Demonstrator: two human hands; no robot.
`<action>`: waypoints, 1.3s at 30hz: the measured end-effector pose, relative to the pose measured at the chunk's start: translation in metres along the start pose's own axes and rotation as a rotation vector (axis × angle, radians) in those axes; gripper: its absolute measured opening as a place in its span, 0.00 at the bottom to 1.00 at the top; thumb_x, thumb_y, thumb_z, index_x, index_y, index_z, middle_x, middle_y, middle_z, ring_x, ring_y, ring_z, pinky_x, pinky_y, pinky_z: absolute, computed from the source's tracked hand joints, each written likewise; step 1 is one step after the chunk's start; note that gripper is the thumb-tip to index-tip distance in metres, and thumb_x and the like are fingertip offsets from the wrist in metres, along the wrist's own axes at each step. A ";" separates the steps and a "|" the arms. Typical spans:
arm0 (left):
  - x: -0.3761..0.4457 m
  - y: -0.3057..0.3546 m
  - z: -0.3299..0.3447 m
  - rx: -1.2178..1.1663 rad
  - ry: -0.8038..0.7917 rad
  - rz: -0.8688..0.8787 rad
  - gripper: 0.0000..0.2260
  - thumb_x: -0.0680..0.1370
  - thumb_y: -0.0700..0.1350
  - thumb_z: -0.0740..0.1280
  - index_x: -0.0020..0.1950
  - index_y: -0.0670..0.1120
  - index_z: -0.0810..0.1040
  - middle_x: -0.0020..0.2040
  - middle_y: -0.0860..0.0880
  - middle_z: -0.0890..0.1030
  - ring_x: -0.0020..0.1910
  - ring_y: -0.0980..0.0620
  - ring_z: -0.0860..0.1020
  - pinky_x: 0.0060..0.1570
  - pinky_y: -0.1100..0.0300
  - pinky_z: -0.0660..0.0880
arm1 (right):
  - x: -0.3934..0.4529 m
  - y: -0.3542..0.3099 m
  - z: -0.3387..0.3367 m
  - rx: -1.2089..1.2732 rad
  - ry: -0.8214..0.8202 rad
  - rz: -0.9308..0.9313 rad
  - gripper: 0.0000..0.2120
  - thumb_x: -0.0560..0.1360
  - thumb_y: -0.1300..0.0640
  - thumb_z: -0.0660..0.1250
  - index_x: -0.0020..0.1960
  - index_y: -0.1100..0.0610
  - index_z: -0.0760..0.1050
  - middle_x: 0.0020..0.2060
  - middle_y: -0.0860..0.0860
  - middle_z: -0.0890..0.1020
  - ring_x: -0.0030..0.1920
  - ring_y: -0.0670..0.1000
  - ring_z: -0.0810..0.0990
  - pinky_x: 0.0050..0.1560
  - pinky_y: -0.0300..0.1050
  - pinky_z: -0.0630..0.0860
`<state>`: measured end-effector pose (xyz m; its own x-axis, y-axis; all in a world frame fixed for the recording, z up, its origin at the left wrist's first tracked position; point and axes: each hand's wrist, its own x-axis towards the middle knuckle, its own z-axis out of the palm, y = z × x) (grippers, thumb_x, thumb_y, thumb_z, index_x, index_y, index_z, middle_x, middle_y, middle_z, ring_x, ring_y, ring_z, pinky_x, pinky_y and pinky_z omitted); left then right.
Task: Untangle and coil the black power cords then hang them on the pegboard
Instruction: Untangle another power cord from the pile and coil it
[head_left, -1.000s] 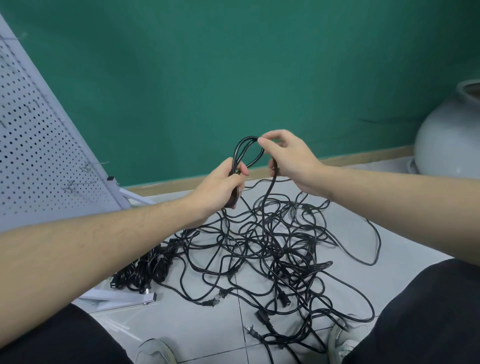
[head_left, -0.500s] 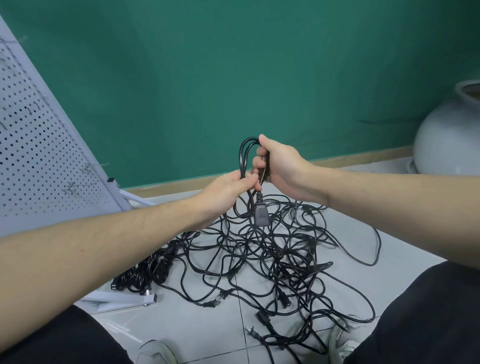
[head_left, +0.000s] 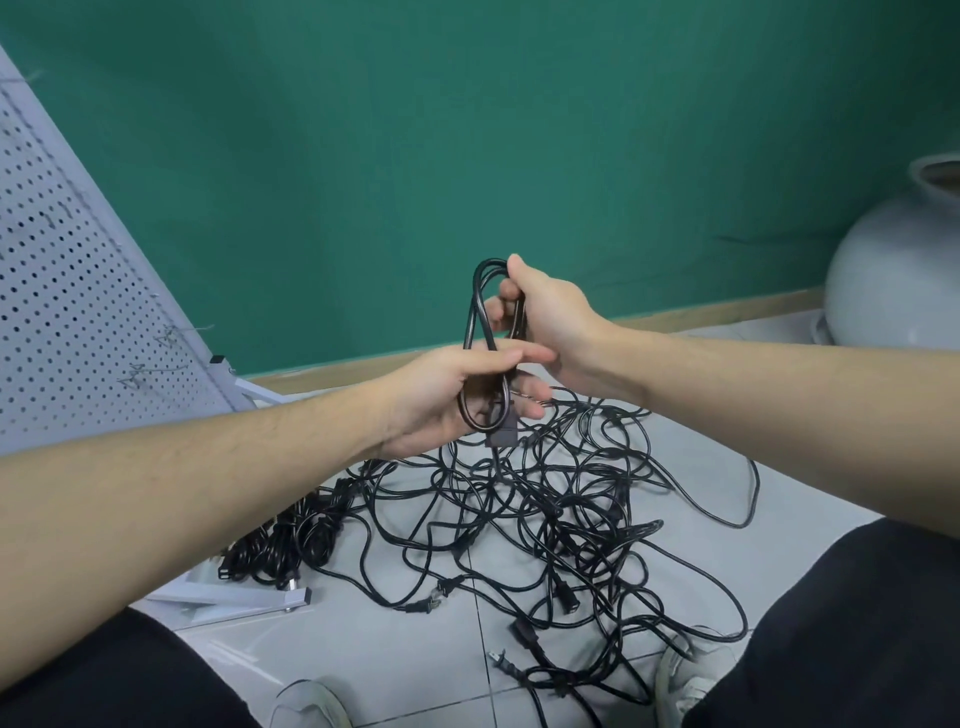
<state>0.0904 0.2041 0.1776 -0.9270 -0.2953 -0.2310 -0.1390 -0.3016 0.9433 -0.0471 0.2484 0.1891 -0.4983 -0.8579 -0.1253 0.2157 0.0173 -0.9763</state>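
Pegboard (head_left: 67, 291) at 9 o'clock, unused. Tangle of black power cords (head_left: 545, 514) on floor, centre. Coil (head_left: 485, 353): your right hand (head_left: 550, 317) pinches its top; your left hand (head_left: 447, 395), lately beside it, now curls round its lower loops, connector dangling. Coiling advances.

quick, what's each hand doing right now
Left hand: holds the lower end of the coiled cord, fingers curled round it.
Right hand: grips the top of the same coil.
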 end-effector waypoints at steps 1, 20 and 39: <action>0.001 -0.001 0.001 0.033 0.025 -0.003 0.10 0.82 0.43 0.60 0.57 0.44 0.81 0.37 0.47 0.80 0.39 0.49 0.81 0.42 0.59 0.75 | -0.001 0.001 -0.001 0.012 -0.012 0.017 0.19 0.86 0.46 0.55 0.38 0.53 0.66 0.29 0.49 0.77 0.34 0.52 0.75 0.41 0.44 0.73; 0.008 0.024 -0.012 0.022 0.362 0.238 0.11 0.87 0.45 0.58 0.57 0.46 0.80 0.31 0.51 0.65 0.24 0.52 0.66 0.31 0.56 0.77 | -0.016 0.035 -0.025 -0.968 -0.744 0.158 0.10 0.79 0.51 0.66 0.48 0.58 0.76 0.50 0.54 0.86 0.53 0.48 0.82 0.56 0.38 0.73; -0.002 0.015 -0.048 0.703 0.550 -0.037 0.27 0.68 0.72 0.72 0.51 0.51 0.76 0.38 0.52 0.72 0.34 0.52 0.70 0.33 0.59 0.66 | 0.000 0.013 -0.044 -0.494 -0.373 -0.058 0.07 0.82 0.57 0.65 0.48 0.58 0.79 0.30 0.50 0.72 0.32 0.49 0.72 0.45 0.51 0.82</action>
<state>0.1067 0.1565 0.1804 -0.6447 -0.7440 -0.1756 -0.5145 0.2524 0.8195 -0.0812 0.2706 0.1682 -0.1510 -0.9847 -0.0863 -0.2614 0.1240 -0.9572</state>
